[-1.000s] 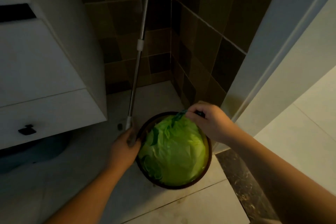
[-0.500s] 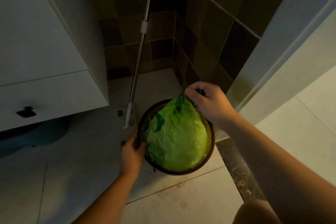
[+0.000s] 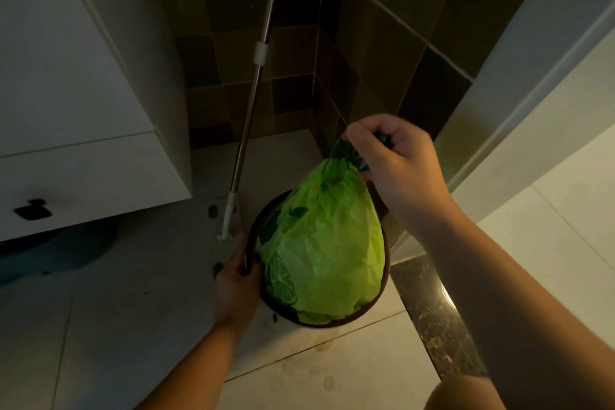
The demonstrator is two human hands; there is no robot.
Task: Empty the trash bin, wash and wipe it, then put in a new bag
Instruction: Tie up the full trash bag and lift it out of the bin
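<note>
My right hand (image 3: pixel 397 165) pinches the gathered top of the green bag (image 3: pixel 324 243), which bulges up out of the round bin (image 3: pixel 332 318) on the floor. My left hand (image 3: pixel 234 286) grips the bin's left rim. A mop handle (image 3: pixel 253 90) leans in the far corner.

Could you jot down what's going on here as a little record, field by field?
place: tiled corner beside a white cabinet
bin: round dark trash bin on the floor
bag: full green bag, top gathered, partly raised out of the bin
right hand: right hand pinches the bag's gathered top
left hand: left hand grips the bin's rim
nearby: mop handle leaning in the corner
stage: emptying the bin; washing not yet begun
</note>
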